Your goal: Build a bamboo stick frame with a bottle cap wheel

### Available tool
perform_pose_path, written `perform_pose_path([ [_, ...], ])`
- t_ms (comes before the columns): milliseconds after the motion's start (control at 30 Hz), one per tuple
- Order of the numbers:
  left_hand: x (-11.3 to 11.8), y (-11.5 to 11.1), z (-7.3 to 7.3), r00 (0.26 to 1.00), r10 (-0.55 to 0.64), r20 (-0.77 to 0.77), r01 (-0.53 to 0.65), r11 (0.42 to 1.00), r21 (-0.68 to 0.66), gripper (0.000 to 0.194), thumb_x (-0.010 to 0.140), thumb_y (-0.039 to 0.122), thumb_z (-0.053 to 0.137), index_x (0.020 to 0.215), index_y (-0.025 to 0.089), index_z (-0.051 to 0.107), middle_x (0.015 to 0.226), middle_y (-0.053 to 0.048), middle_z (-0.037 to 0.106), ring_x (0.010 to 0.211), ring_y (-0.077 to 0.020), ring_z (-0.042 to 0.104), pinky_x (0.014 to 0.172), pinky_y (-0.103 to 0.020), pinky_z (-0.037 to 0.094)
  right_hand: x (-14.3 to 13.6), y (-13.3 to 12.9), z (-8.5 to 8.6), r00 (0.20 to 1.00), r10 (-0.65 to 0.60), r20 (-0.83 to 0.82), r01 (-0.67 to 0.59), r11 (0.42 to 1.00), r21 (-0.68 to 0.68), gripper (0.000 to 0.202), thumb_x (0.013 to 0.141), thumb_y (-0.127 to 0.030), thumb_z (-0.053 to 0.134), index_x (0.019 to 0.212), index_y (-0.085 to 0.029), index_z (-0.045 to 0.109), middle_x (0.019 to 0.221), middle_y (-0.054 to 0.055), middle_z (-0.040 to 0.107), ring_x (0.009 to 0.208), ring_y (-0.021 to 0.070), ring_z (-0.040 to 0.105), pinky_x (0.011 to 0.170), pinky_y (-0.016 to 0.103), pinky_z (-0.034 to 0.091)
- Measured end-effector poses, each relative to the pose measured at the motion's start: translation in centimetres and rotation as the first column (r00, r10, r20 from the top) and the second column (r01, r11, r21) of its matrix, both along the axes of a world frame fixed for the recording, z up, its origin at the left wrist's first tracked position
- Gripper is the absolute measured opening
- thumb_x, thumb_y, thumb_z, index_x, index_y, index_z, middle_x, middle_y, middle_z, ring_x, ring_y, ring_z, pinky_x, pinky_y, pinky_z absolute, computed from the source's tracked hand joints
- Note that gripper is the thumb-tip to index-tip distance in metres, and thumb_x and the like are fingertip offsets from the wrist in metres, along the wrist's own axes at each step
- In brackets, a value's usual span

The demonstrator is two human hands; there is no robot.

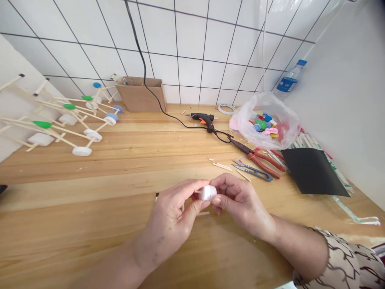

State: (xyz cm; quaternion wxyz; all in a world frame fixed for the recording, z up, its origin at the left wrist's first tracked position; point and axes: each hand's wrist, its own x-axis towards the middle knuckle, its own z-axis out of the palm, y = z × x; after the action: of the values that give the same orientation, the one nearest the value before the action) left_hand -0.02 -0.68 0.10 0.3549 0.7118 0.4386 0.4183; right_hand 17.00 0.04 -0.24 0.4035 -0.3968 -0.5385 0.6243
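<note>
Both hands meet near the middle of the table around a small white bottle cap (207, 193); a line round it may mark a second cap pressed against it. My left hand (174, 212) pinches its left side between thumb and fingers. From the right, my right hand (240, 202) grips the other side with thumb and forefinger. A thin pale stick seems to run into the cap on the left, mostly behind my left fingers. Partly hidden beneath my left hand, a light stick piece (203, 213) and a small dark tip (157, 195) show on the table.
Stick models with cap wheels (82, 151) stand at left, near a cardboard box (144, 98). Beyond my hands lie a glue gun (206, 119), red-handled pliers (255, 156), thread snips (252, 170) and loose sticks. A bag of caps (240, 120), black sheet (315, 170) and bottle (290, 80) are right.
</note>
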Motion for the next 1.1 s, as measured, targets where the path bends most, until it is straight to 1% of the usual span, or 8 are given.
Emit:
perform_pose_path([
  [267,-0.06,0.06,0.18,0.998,-0.029,0.048,0.030,0.999,-0.011,0.022,0.081,0.010,0.056,0.098,0.020,0.066,0.093,0.001,0.072,0.077,-0.0106,0.068,0.069,-0.015,0.054,0.16,0.24,0.13,1.000,0.017,-0.021,-0.017,1.000,-0.002,0.032,0.075,-0.043,0.070,0.085,-0.017,0.054,0.069,0.001,0.058,0.055,0.0094,0.051,0.051,0.024,0.044],
  [400,-0.04,0.16,0.18,0.998,-0.034,0.057,0.034,0.999,0.009,0.023,0.082,0.009,0.056,0.099,0.022,0.065,0.094,0.002,0.072,0.080,-0.0100,0.067,0.069,-0.014,0.053,0.20,0.18,0.10,0.999,0.015,-0.030,-0.014,1.000,0.009,0.032,0.075,-0.041,0.070,0.086,-0.016,0.054,0.069,0.000,0.058,0.057,0.0091,0.050,0.051,0.023,0.044],
  [600,0.09,0.15,-0.07,1.000,-0.025,0.018,0.023,0.993,0.118,0.022,0.082,0.009,0.056,0.099,0.020,0.064,0.091,0.001,0.072,0.078,-0.0087,0.067,0.070,-0.012,0.052,0.16,0.00,0.00,1.000,-0.003,0.014,0.003,1.000,0.015,0.028,0.077,-0.038,0.068,0.086,-0.016,0.053,0.069,0.001,0.058,0.057,0.0097,0.050,0.052,0.023,0.043],
  [767,0.12,0.11,-0.39,0.999,-0.022,-0.029,0.026,0.984,0.178,0.023,0.083,0.009,0.056,0.103,0.019,0.061,0.092,0.000,0.071,0.078,-0.0089,0.066,0.071,-0.013,0.052,0.09,-0.09,-0.23,1.000,-0.006,0.008,0.005,0.999,0.034,0.027,0.078,-0.037,0.067,0.087,-0.016,0.053,0.068,0.000,0.057,0.057,0.0097,0.050,0.052,0.023,0.042],
  [933,0.13,0.14,-0.53,0.996,-0.012,-0.088,0.034,0.965,0.259,0.022,0.084,0.007,0.053,0.101,0.020,0.059,0.089,0.000,0.070,0.076,-0.0105,0.066,0.068,-0.016,0.052,0.01,-0.10,-0.42,1.000,-0.007,-0.002,0.007,0.999,0.036,0.028,0.078,-0.040,0.066,0.087,-0.017,0.053,0.069,0.001,0.058,0.057,0.0101,0.050,0.051,0.023,0.042],
  [1100,0.20,-0.09,-0.59,0.991,-0.010,-0.134,0.049,0.956,0.289,0.022,0.085,0.006,0.048,0.099,0.020,0.057,0.088,-0.001,0.070,0.079,-0.0127,0.066,0.067,-0.019,0.051,-0.09,-0.09,-0.69,1.000,-0.018,-0.004,0.018,1.000,0.014,0.031,0.076,-0.043,0.067,0.085,-0.017,0.053,0.066,0.000,0.057,0.054,0.0097,0.049,0.049,0.023,0.042],
])
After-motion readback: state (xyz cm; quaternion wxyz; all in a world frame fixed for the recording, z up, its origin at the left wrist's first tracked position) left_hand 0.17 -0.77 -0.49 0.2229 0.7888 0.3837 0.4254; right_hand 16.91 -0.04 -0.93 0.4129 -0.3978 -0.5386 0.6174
